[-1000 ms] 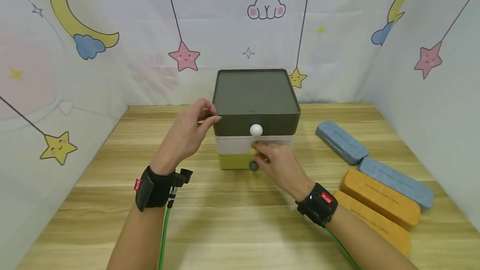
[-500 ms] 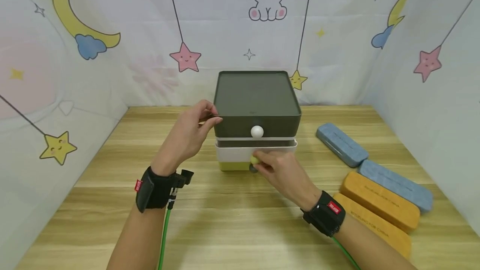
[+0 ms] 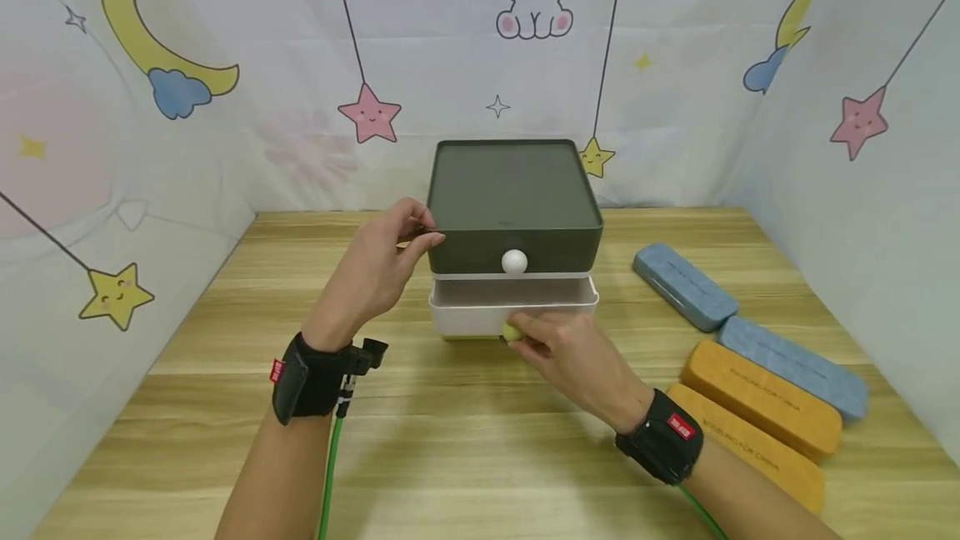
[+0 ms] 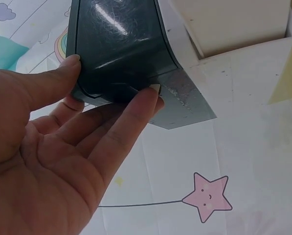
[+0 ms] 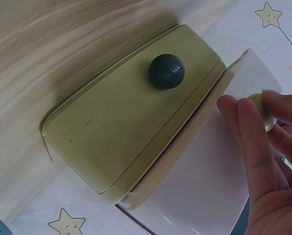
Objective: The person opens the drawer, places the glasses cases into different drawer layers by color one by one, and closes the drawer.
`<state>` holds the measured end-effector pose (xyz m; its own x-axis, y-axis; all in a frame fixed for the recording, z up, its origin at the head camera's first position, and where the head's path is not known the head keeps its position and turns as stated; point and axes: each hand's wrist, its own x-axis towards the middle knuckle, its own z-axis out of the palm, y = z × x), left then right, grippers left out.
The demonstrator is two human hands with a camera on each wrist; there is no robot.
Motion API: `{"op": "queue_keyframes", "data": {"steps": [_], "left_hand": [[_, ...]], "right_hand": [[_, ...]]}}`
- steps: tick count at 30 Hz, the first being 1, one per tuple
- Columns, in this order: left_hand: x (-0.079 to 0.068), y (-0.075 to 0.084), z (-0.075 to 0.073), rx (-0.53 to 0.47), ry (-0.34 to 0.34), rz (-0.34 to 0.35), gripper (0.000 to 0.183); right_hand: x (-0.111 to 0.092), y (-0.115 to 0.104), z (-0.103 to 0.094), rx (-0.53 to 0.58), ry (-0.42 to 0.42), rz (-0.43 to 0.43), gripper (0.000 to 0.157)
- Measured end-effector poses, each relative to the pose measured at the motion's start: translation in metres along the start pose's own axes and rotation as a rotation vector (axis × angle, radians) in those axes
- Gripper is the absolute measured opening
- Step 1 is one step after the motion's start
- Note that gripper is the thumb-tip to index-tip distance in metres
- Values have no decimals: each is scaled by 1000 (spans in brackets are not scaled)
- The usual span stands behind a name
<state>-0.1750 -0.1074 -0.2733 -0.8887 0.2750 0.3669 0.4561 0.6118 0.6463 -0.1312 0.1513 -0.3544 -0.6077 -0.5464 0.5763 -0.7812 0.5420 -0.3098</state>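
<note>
While the white drawer [image 3: 468, 321] stands partly out of the cabinet [image 3: 514, 182] toward 6 o'clock in the head view, the right hand [image 3: 581, 361] has its fingers clamped on the yellow knob [image 3: 512, 332]. At the cabinet's 8 o'clock corner, the left hand [image 3: 372, 261] grips the dark top section [image 3: 472, 252] between thumb and fingers. Toward 4 o'clock lie two blue cases [image 3: 685, 287] and two orange cases [image 3: 761, 397].

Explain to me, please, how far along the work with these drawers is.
Done: the white drawer is partly out, its inside showing. In hand: the right hand pinches its yellow-green knob, while the left hand grips a corner of the dark top drawer. Remaining, perhaps: pulling the white drawer further; the yellow drawer below looks shut, and the four cases lie outside on the table.
</note>
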Motion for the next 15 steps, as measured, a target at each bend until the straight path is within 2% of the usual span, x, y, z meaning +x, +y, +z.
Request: {"op": "queue_keyframes", "data": {"steps": [15], "left_hand": [[-1, 2, -1, -2, 0, -4, 17]], "right_hand": [[-12, -9, -3, 1, 2, -37, 28]]}}
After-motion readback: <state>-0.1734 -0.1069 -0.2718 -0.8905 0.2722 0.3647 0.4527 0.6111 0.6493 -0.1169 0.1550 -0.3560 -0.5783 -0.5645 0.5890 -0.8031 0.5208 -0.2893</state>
